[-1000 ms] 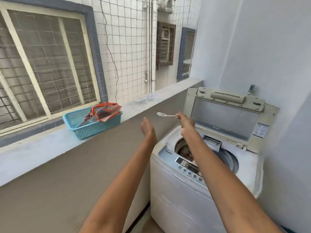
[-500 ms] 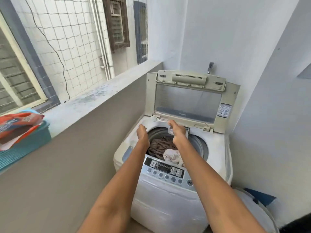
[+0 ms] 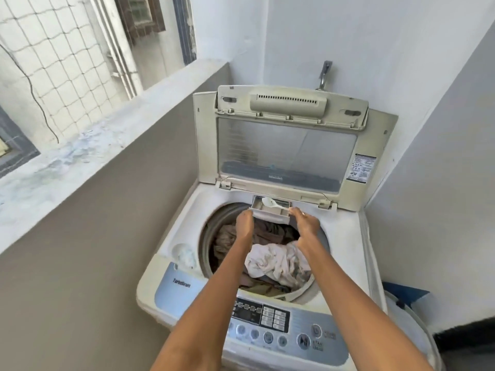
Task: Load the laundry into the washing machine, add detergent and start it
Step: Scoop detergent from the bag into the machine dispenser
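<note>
Laundry (image 3: pixel 270 253): already loaded in the drum, frame centre.
Detergent: spoon (image 3: pixel 274 205) pinched by right hand (image 3: pixel 305 226) over the pulled-out drawer (image 3: pixel 267 210), steadied by left hand (image 3: pixel 244 223).
Remaining: lid closure, start.

We read one word clearly: "TurboDrum", in dark letters on the pale blue panel (image 3: pixel 178 287) at the front left corner of the washing machine (image 3: pixel 345 245). On the control panel (image 3: pixel 281 328) we make out a play/pause sign on the large round button (image 3: pixel 303 341); the small captions beside and under the buttons are too blurred for us to read, as are the cells of the dark display (image 3: pixel 247 311). A white sticker (image 3: pixel 361 167) with small print and pictograms sits on the right edge of the raised lid (image 3: pixel 292 145), and a faint mark at the lid window's lower edge stays illegible to us.
</note>
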Demonstrator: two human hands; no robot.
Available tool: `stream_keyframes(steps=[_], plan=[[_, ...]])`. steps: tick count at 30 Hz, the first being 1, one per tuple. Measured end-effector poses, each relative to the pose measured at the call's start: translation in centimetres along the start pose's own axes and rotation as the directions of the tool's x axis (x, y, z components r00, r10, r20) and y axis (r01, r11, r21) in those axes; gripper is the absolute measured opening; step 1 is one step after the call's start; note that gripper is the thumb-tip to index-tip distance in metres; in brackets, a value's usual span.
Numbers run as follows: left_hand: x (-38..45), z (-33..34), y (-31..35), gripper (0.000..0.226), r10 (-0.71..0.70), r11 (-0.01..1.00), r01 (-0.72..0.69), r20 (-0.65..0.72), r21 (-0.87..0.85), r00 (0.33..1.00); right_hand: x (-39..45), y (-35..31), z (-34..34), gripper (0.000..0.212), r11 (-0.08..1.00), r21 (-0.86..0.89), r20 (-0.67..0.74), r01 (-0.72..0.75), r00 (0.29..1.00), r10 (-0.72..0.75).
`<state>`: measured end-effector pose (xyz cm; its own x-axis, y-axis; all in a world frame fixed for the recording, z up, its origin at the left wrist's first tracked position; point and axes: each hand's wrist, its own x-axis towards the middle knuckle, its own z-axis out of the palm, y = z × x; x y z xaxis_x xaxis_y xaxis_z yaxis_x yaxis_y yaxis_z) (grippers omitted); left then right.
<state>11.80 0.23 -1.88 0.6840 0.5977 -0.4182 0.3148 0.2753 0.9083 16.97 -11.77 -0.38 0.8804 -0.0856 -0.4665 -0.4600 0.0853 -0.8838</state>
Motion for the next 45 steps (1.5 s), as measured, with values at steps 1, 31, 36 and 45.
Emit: stream_keyframes(steps=[1,31,36,45], plan=[[0.7,0.4,-0.3,0.022,0.069,0.994,-0.071,0.032,0.084,0.997,0.9,0.3,0.0,0.026,1.000,-0.010,-0.023,0.007,1.000,-0.007],[7.7,-1.0,-4.9,0.057,0.261,-0.128,-0.556,0.569,0.821,0.780,6.0,4.1,2.3,0.013,0.014,-0.864,0.276,0.503,0.498,-0.822],[6.0,-1.7,-4.0,0.058,0.291,-0.029,-0.466,0.453,0.884,0.843,2.9,2.7,2.2,0.021,0.910,-0.253,-0.285,0.328,0.874,-0.394],[-0.8,-5.6,0.1,0.040,0.625,0.412,-0.390,0.056,0.824,0.779,-4.8,-0.8,3.9,0.024,0.963,0.206,-0.059,0.175,0.984,-0.167]])
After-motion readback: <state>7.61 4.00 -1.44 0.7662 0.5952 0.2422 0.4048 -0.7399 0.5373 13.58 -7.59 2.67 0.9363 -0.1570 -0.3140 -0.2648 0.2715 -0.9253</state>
